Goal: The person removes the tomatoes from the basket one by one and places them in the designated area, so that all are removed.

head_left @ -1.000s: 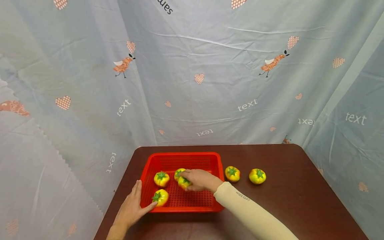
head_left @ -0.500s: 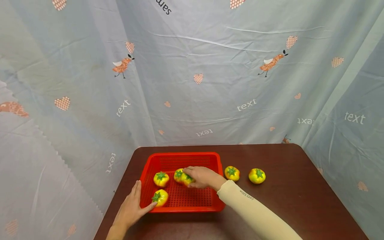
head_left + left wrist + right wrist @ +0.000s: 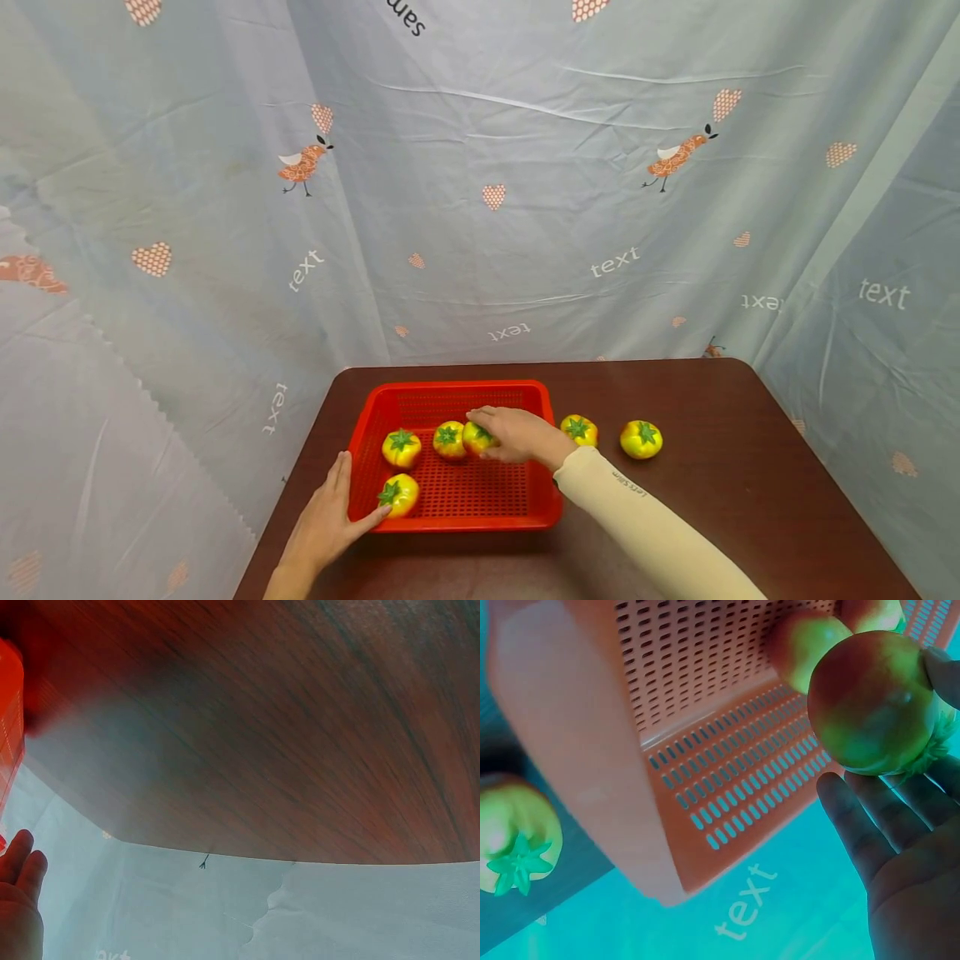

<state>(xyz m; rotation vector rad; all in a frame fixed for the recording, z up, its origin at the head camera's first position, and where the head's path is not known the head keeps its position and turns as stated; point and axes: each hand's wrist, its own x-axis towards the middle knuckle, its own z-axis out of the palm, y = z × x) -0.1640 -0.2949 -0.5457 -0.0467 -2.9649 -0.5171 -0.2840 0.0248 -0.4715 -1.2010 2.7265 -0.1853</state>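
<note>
Inside the red plastic basket (image 3: 465, 525), my right hand (image 3: 517, 433) grips a yellow-red tomato (image 3: 476, 438) with a green leafy top. The right wrist view has the same held tomato (image 3: 874, 701) between my thumb and fingers, raised off the basket floor. Directly left of it sits another tomato (image 3: 449, 440). Two more lie at the basket's left side, a rear tomato (image 3: 401, 449) and a front tomato (image 3: 399, 495). My left hand (image 3: 322, 517) rests at the basket's front left corner, fingers straight along the outer wall and thumb at the front rim.
Right of the basket on the dark brown table (image 3: 720, 500) lie two tomatoes, a nearer one (image 3: 579, 431) beside the wall and a farther one (image 3: 641, 439). A printed grey-blue curtain (image 3: 480, 250) surrounds the table's back and sides.
My right hand has moved right and slightly back with the tomato, away from the tomato on its left. The left hand stays at the basket corner.
</note>
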